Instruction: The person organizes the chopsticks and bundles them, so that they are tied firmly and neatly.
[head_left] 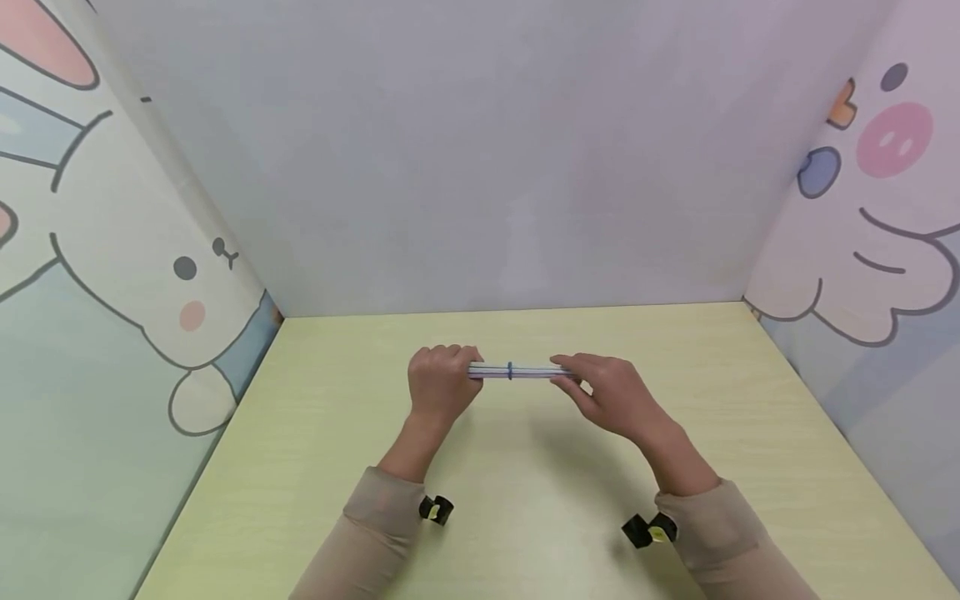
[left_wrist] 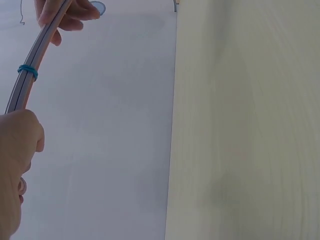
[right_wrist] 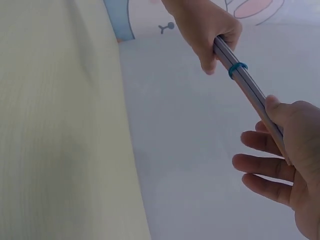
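Both hands hold a bundle of thin, straight pale sticks (head_left: 534, 372) level above the table. Around its middle sits a blue-green elastic band (head_left: 510, 371), also plain in the left wrist view, where the band (left_wrist: 28, 71) shows more than one turn. My left hand (head_left: 444, 383) grips the bundle's left end in a fist, which hides that end. At the other end, my right hand (head_left: 617, 395) pinches the sticks between thumb and fingers. In the right wrist view, the right hand's lower fingers (right_wrist: 267, 167) are spread behind the bundle (right_wrist: 255, 95). The exact kind of stick cannot be told.
A pale yellow table (head_left: 337, 350) lies beneath the hands. A plain light wall (head_left: 480, 167) rises behind it, with cartoon-printed side panels (head_left: 127, 275) at left and right. Small black devices (head_left: 437, 509) sit at both wrists, by the beige sleeves.
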